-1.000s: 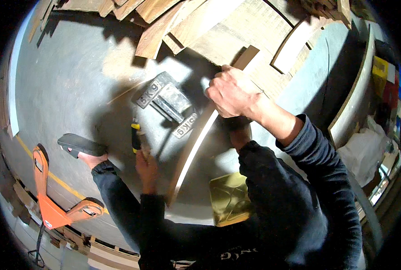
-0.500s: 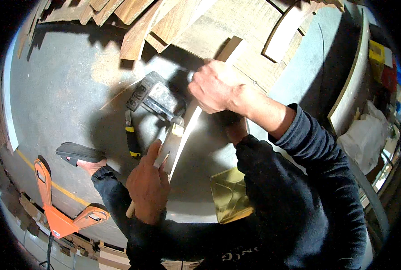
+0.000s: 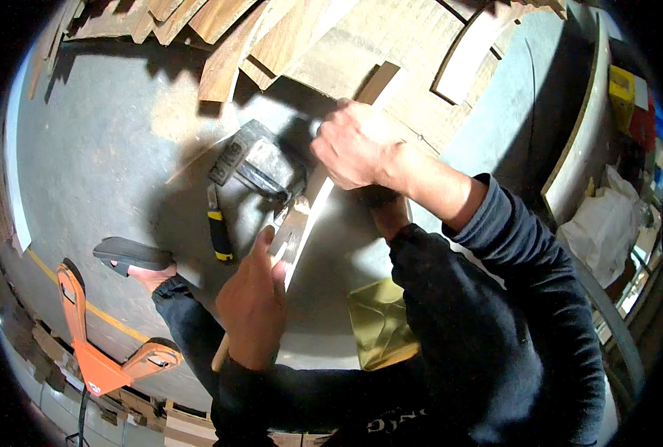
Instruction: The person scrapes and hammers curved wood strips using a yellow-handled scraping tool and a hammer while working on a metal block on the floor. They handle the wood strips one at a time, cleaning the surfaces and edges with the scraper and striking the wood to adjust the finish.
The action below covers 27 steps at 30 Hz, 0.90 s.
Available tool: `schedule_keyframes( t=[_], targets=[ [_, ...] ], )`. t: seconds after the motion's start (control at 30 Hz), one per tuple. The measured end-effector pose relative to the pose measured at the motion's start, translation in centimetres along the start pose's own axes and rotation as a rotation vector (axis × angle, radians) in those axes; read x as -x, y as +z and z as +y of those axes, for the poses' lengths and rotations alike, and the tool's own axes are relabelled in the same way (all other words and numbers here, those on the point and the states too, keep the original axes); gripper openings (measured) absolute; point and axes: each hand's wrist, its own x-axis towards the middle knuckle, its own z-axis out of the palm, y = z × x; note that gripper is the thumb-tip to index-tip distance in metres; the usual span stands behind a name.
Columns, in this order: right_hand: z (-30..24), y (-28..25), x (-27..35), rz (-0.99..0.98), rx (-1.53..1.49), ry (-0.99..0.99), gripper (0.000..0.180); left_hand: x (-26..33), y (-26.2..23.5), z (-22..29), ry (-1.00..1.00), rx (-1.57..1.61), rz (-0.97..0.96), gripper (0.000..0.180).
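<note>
My right hand [image 3: 354,145] is closed over the upper part of a narrow wooden strip [image 3: 380,83], which slants from upper right to lower left. Lower down, my left hand [image 3: 253,320] grips a tool with a pale wooden handle [image 3: 220,353] and a flat grey metal head [image 3: 292,232]. That head lies along the left side of the strip; whether it touches the wood, I cannot tell. Just beyond it sits a dark metal weight [image 3: 258,158], partly in shadow. A black and yellow utility knife [image 3: 219,237] lies left of the weight.
Wooden boards [image 3: 231,71] are stacked at the far side, beside a flat panel [image 3: 331,52]. An orange pallet jack [image 3: 100,365] stands at lower left. A yellowish tin [image 3: 380,320] is near my right leg. My left foot wears a dark slipper [image 3: 134,253]. White plastic [image 3: 607,231] lies at right.
My left hand and the tool have shifted slightly to the right, and the tool's head has turned a little. My right hand keeps its hold on the strip.
</note>
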Motion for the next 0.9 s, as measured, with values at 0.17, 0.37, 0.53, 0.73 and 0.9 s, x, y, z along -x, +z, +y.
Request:
schedule_keyframes(
  t=[0.17, 0.37, 0.53, 0.73, 0.9],
  targets=[
    [0.0, 1.2, 0.5, 0.052, 0.007, -0.012, 0.009, 0.1, -0.8, 0.1, -0.273, 0.161, -0.073, 0.039],
    [-1.4, 1.3, 1.8, 0.32, -0.089, 0.177, 0.013, 1.8, -0.7, 0.3, -0.466, 0.764, 0.229, 0.045],
    [-1.7, 3.5, 1.5, 0.3, -0.176, 0.181, 0.013, 1.9, 1.5, 1.1, -0.569, 0.751, 0.308, 0.046],
    [-1.6, 3.1, 1.8, 0.285, -0.215, 0.155, 0.014, 1.7, 3.5, 1.7, -0.573, 0.699, 0.2, 0.046],
    [-1.5, 3.2, 1.4, 0.242, -0.225, 0.16, 0.012, 0.4, 4.1, 1.0, -0.615, 0.802, 0.238, 0.044]
  ],
)
